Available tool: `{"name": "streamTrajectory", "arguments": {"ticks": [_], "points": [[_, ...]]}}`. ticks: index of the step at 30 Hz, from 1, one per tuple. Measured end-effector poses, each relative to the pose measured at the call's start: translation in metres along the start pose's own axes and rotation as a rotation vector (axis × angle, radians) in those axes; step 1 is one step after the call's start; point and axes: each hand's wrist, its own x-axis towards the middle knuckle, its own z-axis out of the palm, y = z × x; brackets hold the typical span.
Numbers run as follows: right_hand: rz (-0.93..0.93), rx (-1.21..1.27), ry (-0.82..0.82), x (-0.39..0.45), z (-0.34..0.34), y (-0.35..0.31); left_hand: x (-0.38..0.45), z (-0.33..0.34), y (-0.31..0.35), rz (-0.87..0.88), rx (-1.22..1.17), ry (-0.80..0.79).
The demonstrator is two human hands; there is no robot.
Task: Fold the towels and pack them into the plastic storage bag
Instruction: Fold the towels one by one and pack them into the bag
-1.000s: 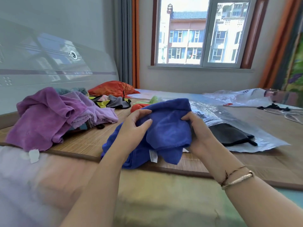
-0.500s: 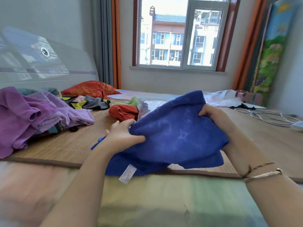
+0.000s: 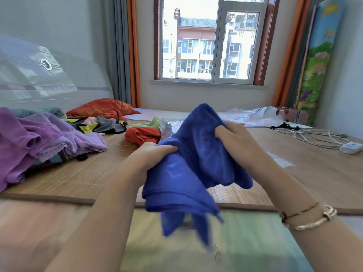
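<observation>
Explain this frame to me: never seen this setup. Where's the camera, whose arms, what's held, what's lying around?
No machine: a person wears a wide-angle camera on the head, looking forward and down at the person's own bare arms. Both hands, left hand and right hand, grip a crumpled blue towel lifted above a bamboo mat on a bed. On the mat lie purple towels, an orange towel, a clear plastic bag farther back, and a white cable at right.

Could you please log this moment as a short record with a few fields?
held item: blue towel, bunched, lifted off the mat
left hand: grip on the towel's left side
right hand: grip on its upper right
waiting pile: purple towels at left on the bamboo mat
folded yet: no
storage bag: clear plastic behind the towel, mostly hidden
</observation>
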Motion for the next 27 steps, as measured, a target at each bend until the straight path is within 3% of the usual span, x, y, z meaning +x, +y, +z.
{"name": "streamTrajectory", "arguments": {"ticks": [2, 5, 8, 11, 13, 17, 18, 20, 22, 24, 27], "points": [[-0.161, -0.167, -0.108, -0.013, 0.006, -0.011, 0.000, 0.002, -0.005, -0.081, -0.159, -0.014], [-0.248, -0.299, -0.302, -0.030, 0.011, -0.019, -0.007, 0.010, -0.006, -0.086, -0.349, -0.064], [-0.207, -0.356, -0.501, -0.036, 0.001, -0.014, -0.016, 0.012, 0.003, -0.103, -0.543, -0.192], [-0.095, -0.184, -0.609, -0.037, -0.015, -0.007, -0.027, 0.013, 0.017, -0.156, -0.626, -0.400], [-0.059, -0.049, -0.535, -0.033, -0.021, 0.001, -0.027, 0.024, 0.018, -0.047, -0.491, -0.401], [-0.165, -0.142, 0.057, -0.018, -0.037, 0.031, -0.024, 0.046, 0.018, 0.061, -0.467, -0.442], [-0.186, -0.181, 0.121, -0.015, -0.042, 0.039, -0.023, 0.050, 0.020, 0.080, -0.501, -0.481], [-0.108, -0.131, 0.068, -0.012, -0.054, 0.051, -0.020, 0.060, 0.020, 0.096, -0.523, -0.562], [0.083, -0.087, -0.057, -0.007, -0.060, 0.063, -0.014, 0.072, 0.015, 0.094, -0.444, -0.569], [0.203, -0.178, -0.156, -0.003, -0.057, 0.081, -0.003, 0.085, 0.007, 0.134, -0.235, -0.452], [0.172, -0.321, -0.206, 0.000, -0.041, 0.112, 0.017, 0.104, -0.008, 0.351, 0.258, -0.147]]}}
